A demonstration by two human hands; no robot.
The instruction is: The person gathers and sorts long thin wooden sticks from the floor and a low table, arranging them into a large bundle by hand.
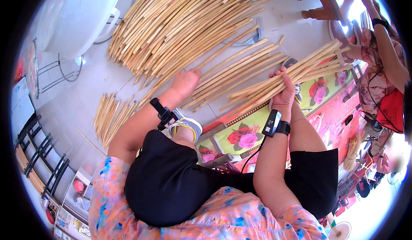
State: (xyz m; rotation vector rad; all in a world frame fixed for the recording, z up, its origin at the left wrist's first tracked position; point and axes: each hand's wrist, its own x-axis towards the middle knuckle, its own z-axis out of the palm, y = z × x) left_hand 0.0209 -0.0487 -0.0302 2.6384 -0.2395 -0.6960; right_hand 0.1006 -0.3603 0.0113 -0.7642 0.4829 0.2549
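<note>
My right hand [283,92] is closed around a bundle of pale wooden sticks [315,60], which fans out to both sides of the fist. To its left, my left hand [185,82] reaches down to the floor with its fingers curled together. The fingertips meet the lower end of a single long stick [229,46] lying slanted on the floor. Just beyond lies a big pile of similar long sticks [184,27]. Between my two hands several loose sticks [240,70] lie side by side.
Shorter sticks [107,115] lie at the left. A flowered red and green panel [240,137] runs beneath my legs. A white tub [86,17] and a wire-legged stool [60,70] stand far left. Another person [382,68] is at the right, near a wooden table leg [319,13].
</note>
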